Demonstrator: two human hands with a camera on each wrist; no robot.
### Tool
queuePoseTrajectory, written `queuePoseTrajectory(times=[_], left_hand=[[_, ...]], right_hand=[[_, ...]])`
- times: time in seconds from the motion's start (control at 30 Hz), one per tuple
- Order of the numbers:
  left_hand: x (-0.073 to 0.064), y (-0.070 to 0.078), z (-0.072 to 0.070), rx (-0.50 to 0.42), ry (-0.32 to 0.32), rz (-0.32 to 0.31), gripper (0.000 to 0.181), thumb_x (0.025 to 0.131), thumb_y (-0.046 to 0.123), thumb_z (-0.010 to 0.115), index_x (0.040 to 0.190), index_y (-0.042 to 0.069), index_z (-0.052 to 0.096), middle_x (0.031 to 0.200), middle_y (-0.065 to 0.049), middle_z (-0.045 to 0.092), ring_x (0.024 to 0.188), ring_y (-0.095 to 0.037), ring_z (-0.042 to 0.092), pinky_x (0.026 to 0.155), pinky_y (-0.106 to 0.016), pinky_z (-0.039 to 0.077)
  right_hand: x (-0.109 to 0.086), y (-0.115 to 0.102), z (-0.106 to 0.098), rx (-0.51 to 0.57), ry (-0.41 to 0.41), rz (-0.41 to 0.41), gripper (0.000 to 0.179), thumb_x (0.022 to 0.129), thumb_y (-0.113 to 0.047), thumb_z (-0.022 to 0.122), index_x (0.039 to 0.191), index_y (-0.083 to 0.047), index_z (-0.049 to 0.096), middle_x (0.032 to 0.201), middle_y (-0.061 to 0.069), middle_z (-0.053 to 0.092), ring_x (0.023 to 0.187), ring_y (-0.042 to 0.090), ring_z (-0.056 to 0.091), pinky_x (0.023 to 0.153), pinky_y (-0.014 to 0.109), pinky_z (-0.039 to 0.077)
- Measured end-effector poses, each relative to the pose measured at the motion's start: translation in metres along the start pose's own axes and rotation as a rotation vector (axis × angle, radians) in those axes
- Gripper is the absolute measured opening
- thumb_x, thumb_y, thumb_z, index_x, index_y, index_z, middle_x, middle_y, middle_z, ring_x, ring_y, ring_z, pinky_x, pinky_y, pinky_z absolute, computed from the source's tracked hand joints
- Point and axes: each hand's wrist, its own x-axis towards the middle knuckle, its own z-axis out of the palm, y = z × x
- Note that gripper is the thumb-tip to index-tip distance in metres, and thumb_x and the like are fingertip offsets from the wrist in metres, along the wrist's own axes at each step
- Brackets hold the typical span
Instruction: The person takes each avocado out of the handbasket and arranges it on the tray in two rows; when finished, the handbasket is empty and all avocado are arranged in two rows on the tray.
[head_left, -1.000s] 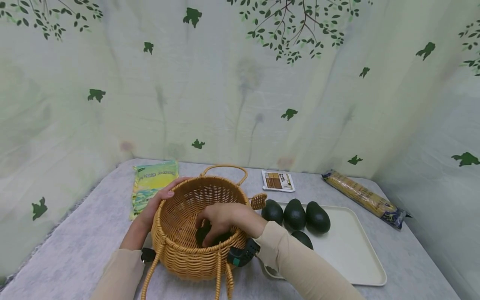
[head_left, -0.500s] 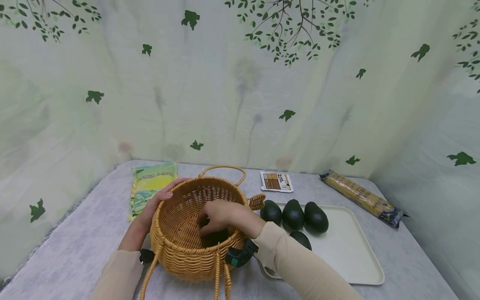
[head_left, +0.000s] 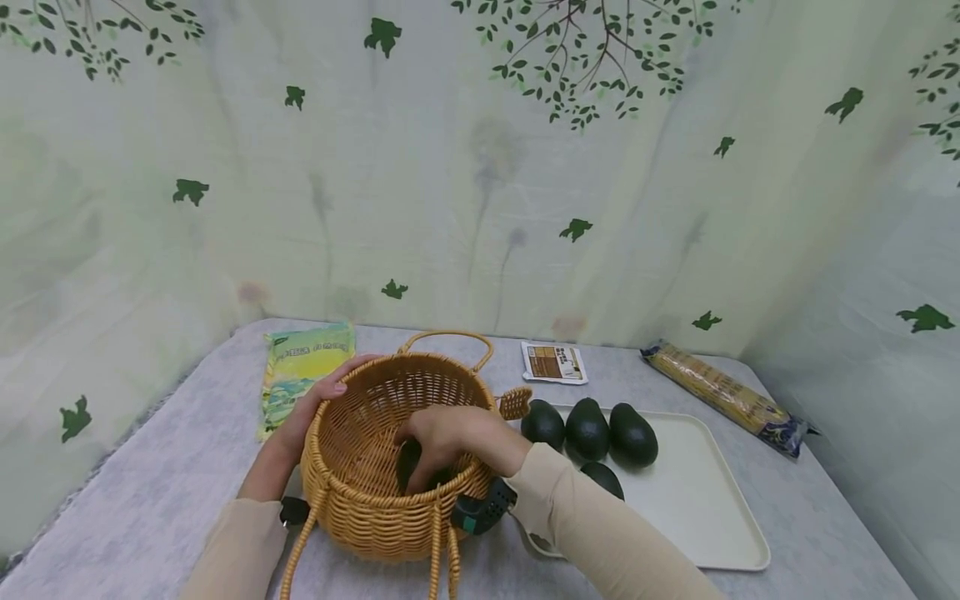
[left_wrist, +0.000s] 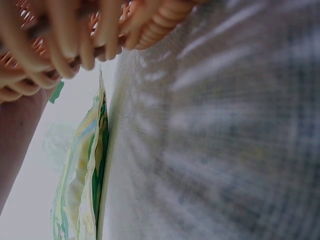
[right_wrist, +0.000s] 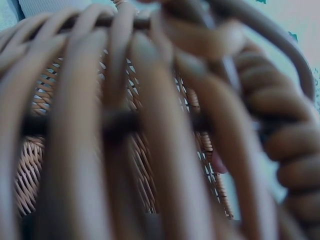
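Observation:
A round wicker basket (head_left: 390, 529) stands tilted toward me at the middle front of the table, its opening facing up. My left hand (head_left: 311, 408) holds its left rim, thumb over the edge and the other fingers mostly hidden along the outside. Deep inside the basket, my right hand (head_left: 438, 442) grips a dark green avocado (head_left: 407, 463), largely covered by the fingers and thumb. Blurred wicker strands (right_wrist: 165, 140) fill the right wrist view and block sight of that hand.
Right of the basket, several avocados (head_left: 633, 436) sit on a cream tray (head_left: 690, 508), partly behind my right forearm. A yellow-green packet (head_left: 307, 367) lies back left, a small brown-white packet (head_left: 554, 363) at the back, and a long golden package (head_left: 720, 396) back right.
My right hand has turned and shifted slightly inside the basket, showing more of the avocado than half a second ago. My left hand keeps its place on the rim.

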Motion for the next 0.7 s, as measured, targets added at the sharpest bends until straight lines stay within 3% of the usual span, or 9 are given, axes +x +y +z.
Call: queuePoseTrajectory(times=[0.3, 0.53, 0.7], left_hand=[[0.0, 0.005, 0.006, -0.006, 0.007, -0.007, 0.056, 0.105, 0.017, 0.021, 0.158, 0.025, 0.034, 0.155, -0.001, 0.046, 0.14, -0.024, 0.049, 0.108, -0.043, 0.048], [0.0, 0.011, 0.012, 0.004, 0.02, -0.021, 0.055, 0.105, 0.017, 0.021, 0.158, 0.026, 0.036, 0.154, 0.0, 0.047, 0.139, -0.023, 0.05, 0.107, -0.041, 0.049], [0.0, 0.01, 0.01, -0.026, 0.015, -0.025, 0.055, 0.105, 0.017, 0.021, 0.157, 0.027, 0.036, 0.153, 0.001, 0.047, 0.138, -0.019, 0.05, 0.107, -0.038, 0.048]], right_hand=[[-0.001, 0.001, -0.001, 0.052, 0.038, -0.035, 0.064, 0.082, -0.034, 0.086, 0.139, -0.013, 0.065, 0.113, -0.005, 0.071, 0.094, 0.004, 0.061, 0.08, 0.021, 0.05], [0.001, 0.003, -0.004, 0.081, 0.187, -0.085, 0.069, 0.084, -0.037, 0.084, 0.145, -0.014, 0.06, 0.132, -0.002, 0.068, 0.116, 0.009, 0.062, 0.091, 0.021, 0.05], [-0.003, 0.004, -0.007, 0.148, 0.276, -0.126, 0.073, 0.084, -0.038, 0.084, 0.147, -0.013, 0.058, 0.137, -0.001, 0.065, 0.119, 0.01, 0.061, 0.09, 0.021, 0.05]])
